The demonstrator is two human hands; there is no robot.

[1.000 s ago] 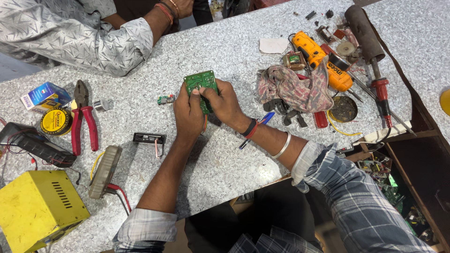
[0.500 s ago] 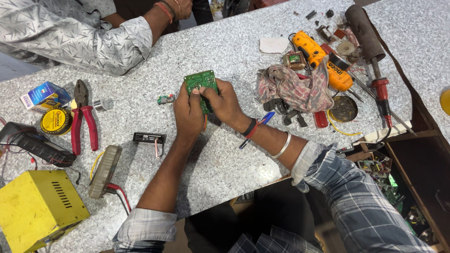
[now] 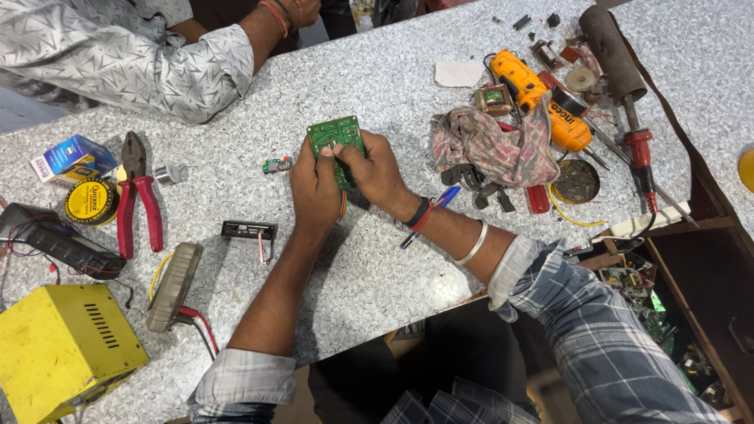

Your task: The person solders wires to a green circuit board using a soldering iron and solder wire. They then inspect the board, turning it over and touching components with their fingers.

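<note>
A yellow box (image 3: pixel 59 349) sits at the tabletop's (image 3: pixel 377 267) near left corner, red pliers (image 3: pixel 135 192) further in. Mid-table, the left hand (image 3: pixel 314 184) and right hand (image 3: pixel 369 169) both grip a green board (image 3: pixel 336 140), held just above the surface. A rag (image 3: pixel 491 145) and orange meter (image 3: pixel 542 102) lie toward the right edge.

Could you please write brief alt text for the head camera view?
Both hands, left hand and right hand, grip a small green circuit board above a speckled grey worktable. Red-handled pliers lie left, a crumpled rag right.
</note>
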